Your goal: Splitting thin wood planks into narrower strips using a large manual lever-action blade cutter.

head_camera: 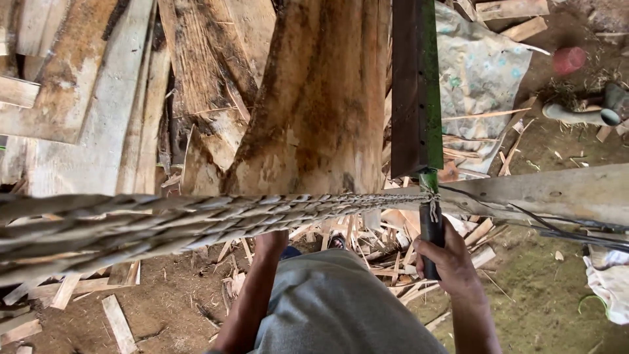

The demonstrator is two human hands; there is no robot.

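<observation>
The right hand (449, 259) was closed around the dark handle of a long flat blade (415, 85), which stood against the right edge of a big wood slab (314, 111). The left hand (270, 241) reached under the slab's lower edge, behind a twisted rope (164, 223), so I cannot tell its grip. Wood chips (367, 242) lay on the ground below.

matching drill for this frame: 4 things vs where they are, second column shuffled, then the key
Things:
1. right hand
2. left hand
3. twisted rope
4. red cup

Places:
A. on the dirt, upper right
B. gripping the saw's dark handle
C. stretched across from the left edge to the saw frame
D. under the rope, at the bottom of the big plank

Pairs: 1-B, 2-D, 3-C, 4-A
</observation>
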